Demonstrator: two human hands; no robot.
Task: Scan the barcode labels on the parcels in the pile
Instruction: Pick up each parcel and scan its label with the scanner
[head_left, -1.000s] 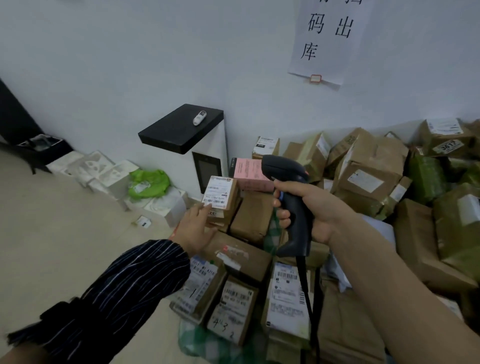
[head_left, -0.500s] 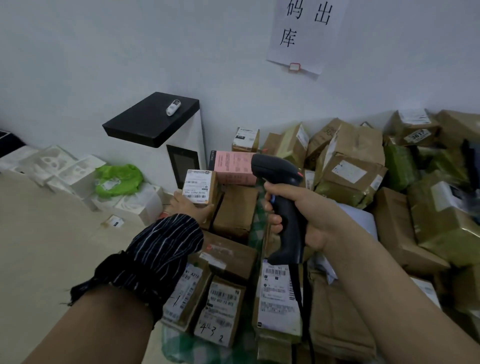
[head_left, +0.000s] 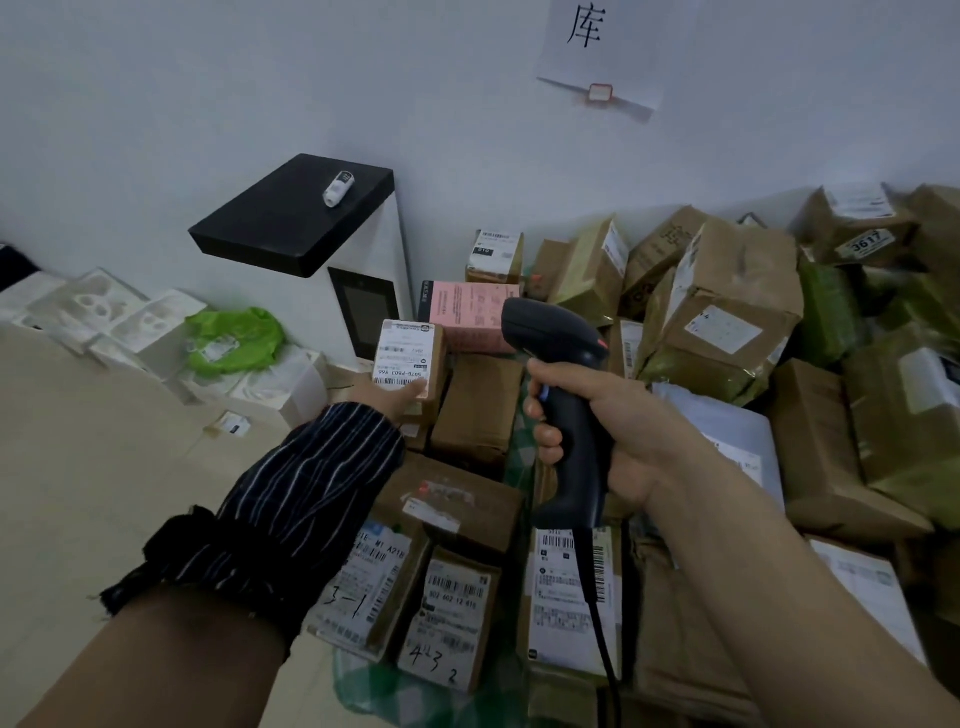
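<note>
Black scanner (head_left: 558, 384), pink box (head_left: 465, 312), striped sleeve (head_left: 301, 499)

Small white device (head_left: 338, 188) on black-topped stand (head_left: 270, 231), green bag (head_left: 235, 339) atop white foam boxes (head_left: 98, 312), paper wall sign (head_left: 605, 57).

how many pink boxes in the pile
1: the pink box sits near the wall, behind the small parcel held in the left hand, its right end hidden by the barcode scanner. More may be buried.

The scanner (head_left: 550, 332) housing is smooth, matt black plastic. The small parcel (head_left: 439, 353) is plain brown cardboard and carries a white matt paper label (head_left: 402, 358). The large parcel (head_left: 737, 270) is creased cardboard, with glossy tape over its lower part. The bag (head_left: 234, 338) is glossy green plastic film. The sleeve (head_left: 301, 499) is striped woven cloth.
</note>
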